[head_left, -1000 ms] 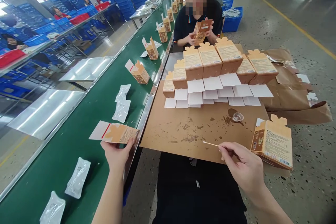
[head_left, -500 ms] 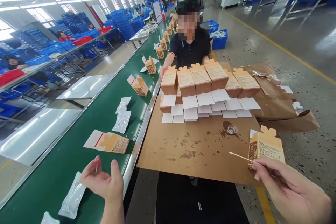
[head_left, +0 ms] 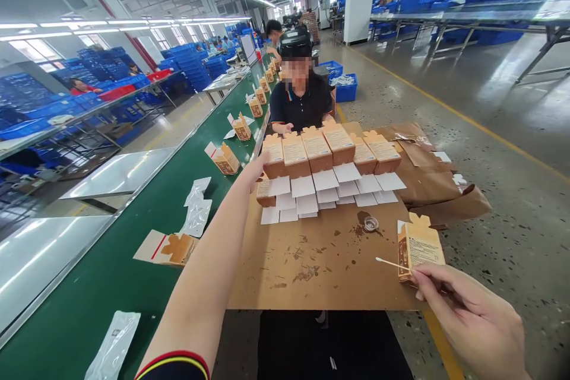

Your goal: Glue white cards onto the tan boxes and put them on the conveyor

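A: What are the hands doing?
B: The left hand (head_left: 262,162) is meeting the left side of the end carton (head_left: 275,159) in the upper row of the stack (head_left: 317,157). Its fingers are partly hiding; cannot tell whether they are gripping. The right hand (head_left: 472,312) is pinching a cotton swab (head_left: 392,263) near one end, white tip pointing over the cardboard sheet (head_left: 289,249).
A: Handling estimate?
B: I am judging the carton light, fairly stiff, smooth, easily dented. I am favouring flat pressure on opposite side walls, avoiding the scalloped top tabs. The swab is looking thin and snappable; its bare stick is offering the hold.
A: Any labels?
B: The end carton is carrying printed lines, too small for reading. The lone carton (head_left: 425,246) beside the right hand is showing dense text, equally illegible. No brand is reading clearly.
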### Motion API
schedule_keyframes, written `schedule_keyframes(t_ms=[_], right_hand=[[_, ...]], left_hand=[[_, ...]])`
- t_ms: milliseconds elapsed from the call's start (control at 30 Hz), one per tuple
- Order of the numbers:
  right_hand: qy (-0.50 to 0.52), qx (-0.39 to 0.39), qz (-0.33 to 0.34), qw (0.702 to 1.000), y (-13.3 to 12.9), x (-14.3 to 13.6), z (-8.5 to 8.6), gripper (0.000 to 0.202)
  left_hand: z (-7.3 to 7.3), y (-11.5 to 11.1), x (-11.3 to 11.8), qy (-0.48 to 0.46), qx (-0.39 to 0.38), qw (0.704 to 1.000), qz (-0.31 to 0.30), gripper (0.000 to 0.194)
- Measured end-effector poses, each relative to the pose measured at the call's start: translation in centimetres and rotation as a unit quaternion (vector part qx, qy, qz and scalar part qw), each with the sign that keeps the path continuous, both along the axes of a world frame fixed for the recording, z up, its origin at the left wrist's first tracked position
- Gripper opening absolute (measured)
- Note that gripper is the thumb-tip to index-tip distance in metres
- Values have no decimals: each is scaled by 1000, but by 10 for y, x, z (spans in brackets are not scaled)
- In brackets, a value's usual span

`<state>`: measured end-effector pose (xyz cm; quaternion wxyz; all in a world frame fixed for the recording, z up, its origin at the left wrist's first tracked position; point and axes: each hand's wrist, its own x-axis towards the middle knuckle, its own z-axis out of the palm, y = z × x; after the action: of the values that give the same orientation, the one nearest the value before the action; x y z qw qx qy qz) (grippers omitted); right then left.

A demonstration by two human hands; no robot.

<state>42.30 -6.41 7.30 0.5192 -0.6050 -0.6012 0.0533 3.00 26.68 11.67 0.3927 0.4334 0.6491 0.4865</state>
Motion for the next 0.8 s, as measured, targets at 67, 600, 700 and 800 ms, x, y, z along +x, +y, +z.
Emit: schedule_keyframes(t_ms=[67, 600, 700, 800], right_hand=[[-7, 11, -4, 1000, 2, 5, 1, 17], [-233, -213, 112, 942, 122, 33, -25, 31], [-246, -239, 129, 930, 133, 34, -35, 33], [-253, -238, 136, 928, 134, 40, -33, 32]], left_hand=[[2, -1, 6, -12, -15, 1000, 4, 40], [-113, -286, -38, -181, -51, 979, 73, 95], [-122, -295, -25, -168, -85, 981, 40, 94], [-118, -296, -17, -139, -71, 988, 18, 91]])
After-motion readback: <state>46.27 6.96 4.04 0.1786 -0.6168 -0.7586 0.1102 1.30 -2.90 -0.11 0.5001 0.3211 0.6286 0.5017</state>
